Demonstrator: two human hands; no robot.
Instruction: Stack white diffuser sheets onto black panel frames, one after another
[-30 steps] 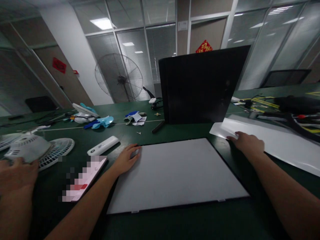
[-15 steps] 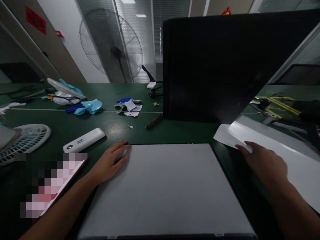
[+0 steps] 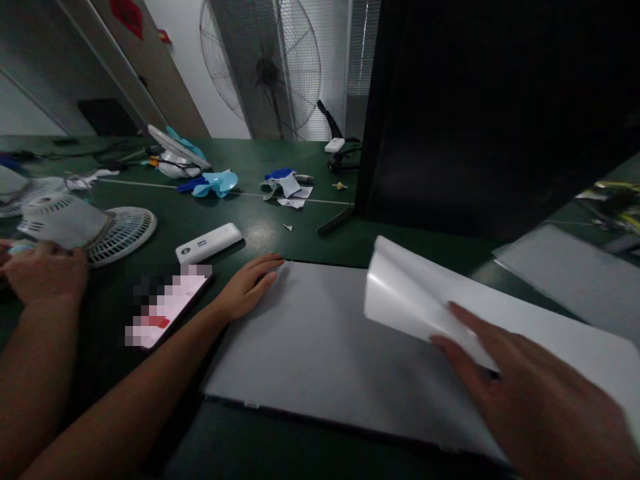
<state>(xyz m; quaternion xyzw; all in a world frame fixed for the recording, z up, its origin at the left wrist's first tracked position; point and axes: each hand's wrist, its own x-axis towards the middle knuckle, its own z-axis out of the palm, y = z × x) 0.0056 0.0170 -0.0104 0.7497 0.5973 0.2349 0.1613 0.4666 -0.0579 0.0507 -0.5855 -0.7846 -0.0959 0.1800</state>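
At the far left edge a co-worker's hand (image 3: 45, 275) is seen laid against the housing of a small white fan (image 3: 125, 233), which lies on a dark green table (image 3: 280, 230). Just to its right a phone (image 3: 167, 307) (its screen blurred out) is laid flat, and a white bar-shaped device (image 3: 209, 243) is placed just beyond it. Farther back, blue fan blades (image 3: 215, 183) and paper scraps (image 3: 287, 185) are scattered, and a standing fan (image 3: 265, 67) is seen behind the table. The person's left hand (image 3: 247, 287) is spread flat with relaxed, unclenched fingers, and nothing is gripped by it; it is rested on the far left corner of a large white panel (image 3: 310, 347), which lies flat on the table in front of the person. Above the right half of that panel a white sheet (image 3: 400, 293) is held, its left end curled upward and clear of the panel. The sheet is grasped by the right hand (image 3: 525, 393), with fingers (image 3: 453, 310) laid on its upper face and the thumb tucked at its near edge. Behind, a tall black board (image 3: 500, 113) is stood upright, and at the far right a second white sheet (image 3: 575, 273) is seen lying flat on the table
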